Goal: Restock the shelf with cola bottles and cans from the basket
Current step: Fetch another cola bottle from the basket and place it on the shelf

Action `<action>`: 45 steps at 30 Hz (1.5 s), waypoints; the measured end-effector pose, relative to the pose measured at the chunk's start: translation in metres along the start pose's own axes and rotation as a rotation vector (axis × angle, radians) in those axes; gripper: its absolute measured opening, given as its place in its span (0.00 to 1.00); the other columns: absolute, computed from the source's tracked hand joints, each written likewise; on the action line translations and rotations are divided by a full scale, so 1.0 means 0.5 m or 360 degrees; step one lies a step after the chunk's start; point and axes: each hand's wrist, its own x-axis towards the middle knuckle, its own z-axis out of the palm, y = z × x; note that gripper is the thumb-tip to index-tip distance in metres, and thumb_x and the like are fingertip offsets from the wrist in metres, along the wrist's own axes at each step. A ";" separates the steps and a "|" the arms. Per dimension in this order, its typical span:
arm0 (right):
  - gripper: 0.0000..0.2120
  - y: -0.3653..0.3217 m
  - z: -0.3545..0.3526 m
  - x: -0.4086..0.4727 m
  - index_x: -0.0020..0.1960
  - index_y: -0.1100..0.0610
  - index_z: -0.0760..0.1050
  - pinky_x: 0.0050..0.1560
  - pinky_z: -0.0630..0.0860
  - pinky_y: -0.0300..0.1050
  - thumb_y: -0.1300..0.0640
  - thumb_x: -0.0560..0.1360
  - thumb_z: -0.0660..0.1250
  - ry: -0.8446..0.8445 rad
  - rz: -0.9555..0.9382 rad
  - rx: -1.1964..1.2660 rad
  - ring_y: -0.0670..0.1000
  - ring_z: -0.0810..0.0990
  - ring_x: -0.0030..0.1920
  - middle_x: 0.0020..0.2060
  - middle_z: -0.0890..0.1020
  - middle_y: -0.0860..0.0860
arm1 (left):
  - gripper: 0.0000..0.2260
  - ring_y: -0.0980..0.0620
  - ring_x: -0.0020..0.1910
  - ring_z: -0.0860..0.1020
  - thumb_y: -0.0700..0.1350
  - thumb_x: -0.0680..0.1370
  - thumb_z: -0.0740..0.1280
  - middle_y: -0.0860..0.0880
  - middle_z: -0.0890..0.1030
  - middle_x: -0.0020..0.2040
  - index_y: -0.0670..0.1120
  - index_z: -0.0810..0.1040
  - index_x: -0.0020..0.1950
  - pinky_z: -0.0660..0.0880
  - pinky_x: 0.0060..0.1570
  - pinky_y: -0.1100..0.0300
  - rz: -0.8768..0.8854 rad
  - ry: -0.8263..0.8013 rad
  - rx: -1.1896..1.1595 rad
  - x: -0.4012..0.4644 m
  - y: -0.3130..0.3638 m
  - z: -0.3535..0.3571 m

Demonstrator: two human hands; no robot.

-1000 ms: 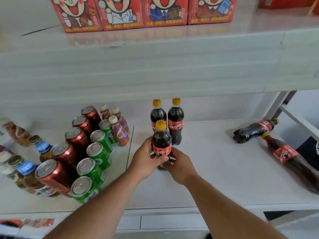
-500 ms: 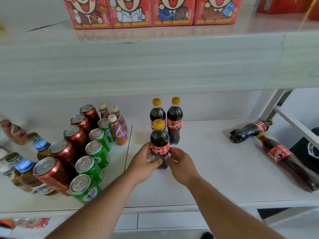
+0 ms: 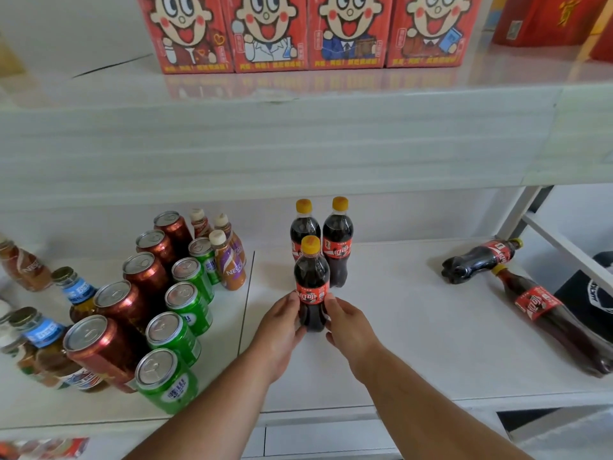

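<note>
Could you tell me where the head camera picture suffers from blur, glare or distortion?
Head view: sharp at the centre, where both hands hold the front cola bottle; the left edge smears the coffee bottles; the glossy upper shelf mirrors the red cartons; wide-angle bending tilts the cans.

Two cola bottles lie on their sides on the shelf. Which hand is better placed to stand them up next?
Probably the right hand: the lying bottles are off to its side, while the left hand would cross the standing bottle both hands hold.
</note>
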 end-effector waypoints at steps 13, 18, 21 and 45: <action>0.16 -0.024 0.003 0.056 0.45 0.41 0.76 0.68 0.74 0.50 0.42 0.86 0.55 0.0023 0.0045 -0.0006 0.47 0.79 0.53 0.46 0.81 0.40 | 0.17 0.55 0.65 0.77 0.52 0.88 0.59 0.52 0.80 0.67 0.53 0.74 0.75 0.68 0.76 0.48 0.0059 0.0055 0.0042 0.036 0.023 0.008; 0.15 -0.032 0.006 0.067 0.45 0.40 0.76 0.70 0.74 0.52 0.41 0.86 0.56 0.0027 0.0051 -0.0032 0.50 0.80 0.58 0.48 0.82 0.41 | 0.19 0.52 0.73 0.75 0.53 0.87 0.59 0.50 0.80 0.71 0.52 0.73 0.77 0.68 0.77 0.46 0.0053 0.0075 0.0083 0.051 0.026 0.003; 0.15 -0.036 0.007 0.070 0.45 0.39 0.76 0.71 0.73 0.53 0.41 0.86 0.56 0.0027 0.0060 -0.0034 0.51 0.79 0.60 0.48 0.81 0.40 | 0.19 0.52 0.72 0.75 0.54 0.87 0.59 0.50 0.80 0.71 0.52 0.73 0.77 0.68 0.77 0.46 0.0053 0.0080 0.0092 0.055 0.029 0.002; 0.26 -0.011 0.012 -0.015 0.55 0.62 0.77 0.49 0.72 0.48 0.40 0.85 0.55 -0.0029 0.0096 -0.0517 0.51 0.76 0.47 0.48 0.78 0.53 | 0.27 0.50 0.78 0.69 0.58 0.85 0.62 0.50 0.68 0.81 0.51 0.65 0.82 0.66 0.75 0.53 0.0148 0.0306 0.1096 -0.043 0.035 -0.041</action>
